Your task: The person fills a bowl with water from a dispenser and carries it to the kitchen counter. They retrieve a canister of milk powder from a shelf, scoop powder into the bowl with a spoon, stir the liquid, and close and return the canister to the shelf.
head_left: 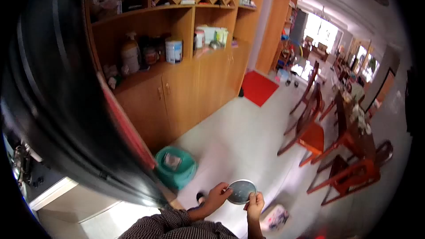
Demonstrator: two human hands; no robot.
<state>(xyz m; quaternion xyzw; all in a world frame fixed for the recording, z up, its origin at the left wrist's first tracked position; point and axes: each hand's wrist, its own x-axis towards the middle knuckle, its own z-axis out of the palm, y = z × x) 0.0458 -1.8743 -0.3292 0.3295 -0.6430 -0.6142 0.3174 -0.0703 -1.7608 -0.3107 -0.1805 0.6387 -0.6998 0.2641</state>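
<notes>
In front of my body I hold a round, shallow, dark grey metal dish (241, 192) with a pale shiny rim; small light specks show on its face. My left hand (218, 196) grips the rim on the left side, its fingers closed at the edge. On the right side, my right hand (254, 204) pinches the rim between thumb and fingers. The dish is tilted toward me, above the pale floor. Whether it is a pan, a lid or a fine sieve, I cannot tell.
A green bin (176, 172) stands at left by the wooden cabinet (195, 93). Wooden chairs (310, 135) and a long table (354, 132) line the right. A red mat (260, 87) lies farther ahead. A patterned pale item (276, 217) is on the floor near my right hand.
</notes>
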